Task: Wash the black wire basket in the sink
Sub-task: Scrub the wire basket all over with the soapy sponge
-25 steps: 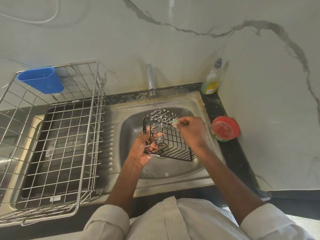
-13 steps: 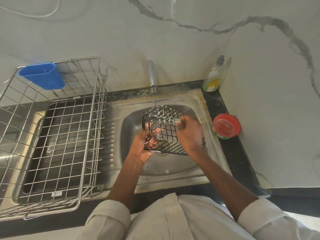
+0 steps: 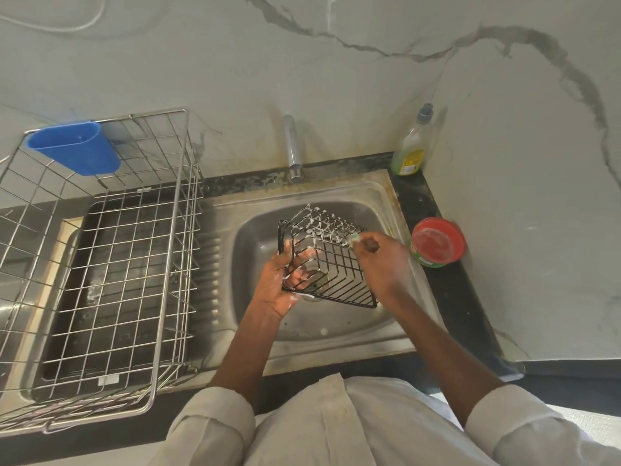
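A black wire basket (image 3: 331, 264) is held tilted above the steel sink (image 3: 376, 210), with white soap foam on its upper wires. My left hand (image 3: 280, 280) grips its left edge, fingers curled through the wires. My right hand (image 3: 379, 260) pinches a small pale scrubber (image 3: 354, 239) against the basket's top right side. The drain shows through the basket's open mouth.
A tap (image 3: 292, 146) rises behind the sink. A green dish-soap bottle (image 3: 411, 146) stands in the back right corner and a red-lidded tub (image 3: 437, 242) sits right of the sink. A large steel wire rack (image 3: 100, 264) with a blue cup (image 3: 74, 151) fills the drainboard.
My right hand with the scrubber has slid along the basket's upper wires, and more foam shows there. The basket has turned a little in my left hand.
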Action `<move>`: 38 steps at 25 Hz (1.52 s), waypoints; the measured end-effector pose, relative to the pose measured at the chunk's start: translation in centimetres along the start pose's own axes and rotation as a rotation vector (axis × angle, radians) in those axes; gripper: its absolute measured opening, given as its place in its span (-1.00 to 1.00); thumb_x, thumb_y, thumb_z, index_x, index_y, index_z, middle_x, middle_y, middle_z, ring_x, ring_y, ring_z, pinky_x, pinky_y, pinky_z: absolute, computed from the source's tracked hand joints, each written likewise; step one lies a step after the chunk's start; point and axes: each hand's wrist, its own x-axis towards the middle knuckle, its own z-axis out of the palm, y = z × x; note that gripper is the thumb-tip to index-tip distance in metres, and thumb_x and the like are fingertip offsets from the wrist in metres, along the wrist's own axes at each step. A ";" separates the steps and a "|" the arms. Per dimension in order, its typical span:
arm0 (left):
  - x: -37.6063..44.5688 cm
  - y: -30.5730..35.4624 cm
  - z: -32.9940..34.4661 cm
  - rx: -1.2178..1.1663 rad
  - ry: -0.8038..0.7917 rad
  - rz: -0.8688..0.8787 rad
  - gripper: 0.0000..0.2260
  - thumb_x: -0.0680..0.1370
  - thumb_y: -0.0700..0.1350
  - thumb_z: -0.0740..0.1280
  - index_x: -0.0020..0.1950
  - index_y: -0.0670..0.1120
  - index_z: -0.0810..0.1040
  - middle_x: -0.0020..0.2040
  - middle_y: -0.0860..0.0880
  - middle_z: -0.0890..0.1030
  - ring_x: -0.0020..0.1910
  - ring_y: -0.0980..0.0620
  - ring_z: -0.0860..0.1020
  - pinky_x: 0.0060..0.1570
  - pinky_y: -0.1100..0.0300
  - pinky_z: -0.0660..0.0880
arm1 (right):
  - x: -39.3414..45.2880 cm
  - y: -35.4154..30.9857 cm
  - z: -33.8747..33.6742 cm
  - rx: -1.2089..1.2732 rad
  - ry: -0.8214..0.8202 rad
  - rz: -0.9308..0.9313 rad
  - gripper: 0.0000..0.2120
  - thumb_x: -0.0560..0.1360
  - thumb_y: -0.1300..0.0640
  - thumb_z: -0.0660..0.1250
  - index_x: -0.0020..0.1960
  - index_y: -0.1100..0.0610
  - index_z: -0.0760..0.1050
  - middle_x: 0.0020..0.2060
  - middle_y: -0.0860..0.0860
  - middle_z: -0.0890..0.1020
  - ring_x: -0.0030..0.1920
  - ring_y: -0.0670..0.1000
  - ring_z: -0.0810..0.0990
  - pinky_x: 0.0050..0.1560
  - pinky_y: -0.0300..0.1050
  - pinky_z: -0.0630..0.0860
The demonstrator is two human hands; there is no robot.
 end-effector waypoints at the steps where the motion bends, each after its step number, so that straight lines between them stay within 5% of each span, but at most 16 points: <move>1: 0.0 -0.1 0.3 0.012 0.011 -0.001 -0.80 0.72 -0.22 0.18 0.07 -0.17 0.60 -0.21 -0.17 0.74 -0.57 0.11 0.51 -0.51 0.25 0.53 | -0.2 -1.0 0.6 0.004 0.004 -0.067 -0.91 0.57 0.16 0.47 0.07 0.08 0.69 -0.16 -0.14 0.69 -0.17 -0.20 0.69 -0.24 -0.43 0.56; 6: 0.9 -0.4 -0.4 -0.030 -0.032 -0.010 -0.83 0.60 -0.19 0.27 0.05 -0.13 0.66 -0.23 -0.07 0.71 -0.42 0.04 0.62 -0.38 0.17 0.60 | -1.2 -4.7 2.7 0.026 -0.072 -0.462 -0.88 0.52 0.32 0.46 0.00 0.14 0.68 -0.23 -0.11 0.64 -0.31 -0.31 0.53 -0.28 -0.45 0.48; 12: 1.5 -0.1 -2.0 -0.140 -0.197 -0.030 -0.72 0.68 -0.21 0.13 0.02 -0.03 0.64 -0.52 0.07 0.42 -0.60 0.12 0.40 -0.52 0.26 0.36 | -0.9 1.6 -0.6 -0.069 -0.059 0.033 -0.89 0.59 0.14 0.46 0.11 0.05 0.67 -0.12 -0.12 0.71 -0.16 -0.25 0.66 -0.10 -0.21 0.69; 19: 1.9 -0.3 -2.3 -0.178 -0.337 -0.054 -0.47 0.80 -0.05 -0.03 -0.24 -0.05 0.57 -0.55 0.08 0.38 -0.61 0.13 0.29 -0.46 0.21 0.16 | -1.4 -3.6 2.0 -0.022 -0.080 -0.419 -0.89 0.57 0.30 0.42 0.02 0.13 0.66 -0.21 -0.13 0.60 -0.28 -0.28 0.52 -0.26 -0.41 0.47; 24: 2.0 -0.1 -2.1 -0.202 -0.321 -0.007 -0.62 0.76 -0.11 0.04 0.00 -0.09 0.64 -0.54 0.08 0.39 -0.61 0.16 0.36 -0.46 0.23 0.18 | -1.3 -0.5 -0.4 -0.085 -0.015 -0.094 -0.94 0.61 0.18 0.42 0.02 0.07 0.66 -0.19 -0.13 0.65 -0.22 -0.26 0.61 -0.28 -0.45 0.46; 29: 1.7 -0.3 -1.8 -0.170 -0.209 0.013 -0.76 0.65 -0.11 0.28 -0.18 -0.05 0.63 -0.58 0.08 0.36 -0.63 0.17 0.33 -0.50 0.25 0.22 | -2.3 -5.3 3.0 -0.023 -0.113 -0.493 -0.91 0.55 0.33 0.44 0.02 0.20 0.67 -0.20 -0.10 0.61 -0.29 -0.37 0.45 -0.25 -0.50 0.40; 31: 1.4 -0.1 -1.8 -0.215 -0.220 0.008 -0.70 0.74 -0.10 0.14 -0.10 -0.06 0.58 -0.57 0.08 0.36 -0.63 0.17 0.33 -0.51 0.26 0.22 | -1.3 -3.7 2.3 -0.043 -0.129 -0.460 -0.92 0.57 0.29 0.43 0.03 0.17 0.67 -0.19 -0.07 0.63 -0.26 -0.33 0.48 -0.24 -0.41 0.44; 34: 1.4 0.1 -2.3 -0.210 -0.260 0.001 -0.52 0.82 -0.05 -0.03 -0.05 -0.07 0.64 -0.56 0.09 0.37 -0.63 0.17 0.33 -0.46 0.21 0.11 | -0.6 0.4 -0.3 -0.113 -0.073 -0.163 -0.91 0.60 0.20 0.42 0.08 0.09 0.67 -0.11 -0.05 0.69 -0.18 -0.18 0.62 -0.18 -0.22 0.59; 36: 1.6 0.0 -2.2 -0.172 -0.271 0.002 -0.46 0.82 -0.04 -0.05 -0.06 -0.07 0.69 -0.56 0.09 0.38 -0.62 0.18 0.33 -0.41 0.20 0.07 | -0.9 0.8 -0.5 -0.123 -0.050 -0.079 -0.93 0.60 0.19 0.43 0.07 0.08 0.66 -0.12 -0.04 0.70 -0.18 -0.15 0.65 -0.22 -0.36 0.53; 38: 1.8 -0.3 -1.6 -0.144 -0.257 -0.007 -0.47 0.82 -0.04 -0.03 -0.10 -0.07 0.67 -0.56 0.09 0.37 -0.62 0.17 0.32 -0.43 0.20 0.07 | -1.7 -2.0 0.8 -0.085 -0.080 -0.212 -0.92 0.59 0.24 0.43 0.05 0.11 0.66 -0.17 -0.07 0.66 -0.27 -0.26 0.55 -0.31 -0.42 0.47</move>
